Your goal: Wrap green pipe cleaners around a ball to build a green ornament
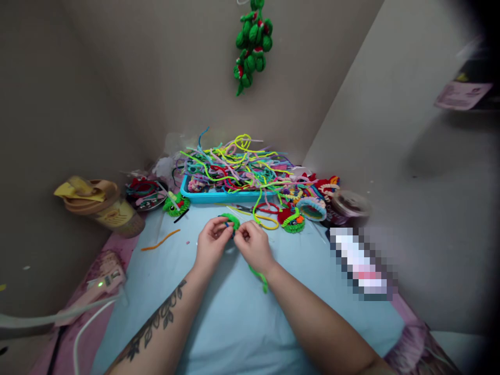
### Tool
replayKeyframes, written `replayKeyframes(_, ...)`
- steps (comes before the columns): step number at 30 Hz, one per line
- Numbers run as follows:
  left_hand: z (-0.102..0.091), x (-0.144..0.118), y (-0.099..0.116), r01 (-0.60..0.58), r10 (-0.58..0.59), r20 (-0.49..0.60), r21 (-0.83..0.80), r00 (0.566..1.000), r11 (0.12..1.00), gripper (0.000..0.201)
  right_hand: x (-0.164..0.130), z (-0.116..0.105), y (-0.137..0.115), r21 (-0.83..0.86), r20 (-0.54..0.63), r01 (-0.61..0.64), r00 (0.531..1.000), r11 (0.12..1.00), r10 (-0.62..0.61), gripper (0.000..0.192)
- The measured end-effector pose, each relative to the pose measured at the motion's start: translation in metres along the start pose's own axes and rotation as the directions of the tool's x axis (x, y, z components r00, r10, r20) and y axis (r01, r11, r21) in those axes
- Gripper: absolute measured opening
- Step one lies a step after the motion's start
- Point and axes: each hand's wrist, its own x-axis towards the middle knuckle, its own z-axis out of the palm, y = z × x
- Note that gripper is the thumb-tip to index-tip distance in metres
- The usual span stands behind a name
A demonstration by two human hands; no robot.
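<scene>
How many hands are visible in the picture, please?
2. The left hand and the right hand meet over the blue table, both pinching a green pipe-cleaner ring. No other person's hands show.

Both forearms are bare, with no sleeves, watch or bracelets showing. The left forearm (156, 323) carries a dark tattoo of a leafy vine running along it toward the wrist. The right forearm (312, 317) is unmarked. No rings are discernible on the fingers.

no readable text, label or number on anything in view
</scene>
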Motion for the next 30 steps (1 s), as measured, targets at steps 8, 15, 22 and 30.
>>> replayKeyframes(8, 0.0032, -0.0035, -0.0009, -0.056, 0.058, -0.008, 0.097, 0.998, 0.994, 0.028, 0.0001, 0.0049, 0.0011, -0.010, -0.027, -0.043, 0.999, 0.999, 0.043, 0.014)
replayKeyframes(15, 0.0026, -0.0008, -0.0028, -0.020, 0.021, -0.028, 0.042, 0.999, 0.999, 0.031, 0.0009, 0.0075, 0.0044, 0.023, -0.038, -0.058, 0.998, 0.998, 0.059, 0.014)
replayKeyframes(22, 0.0026, 0.0019, -0.0086, -0.034, 0.034, -0.031, -0.013, 0.999, 0.999, 0.035, 0.0024, 0.0083, 0.0065, 0.053, -0.025, -0.100, 0.995, 0.994, 0.102, 0.013)
replayKeyframes(30, 0.0020, 0.0023, -0.0078, 0.048, -0.050, -0.031, -0.039, 0.998, 0.998, 0.042, 0.0049, 0.0078, 0.0098, 0.130, 0.013, -0.180, 0.984, 0.975, 0.179, 0.012)
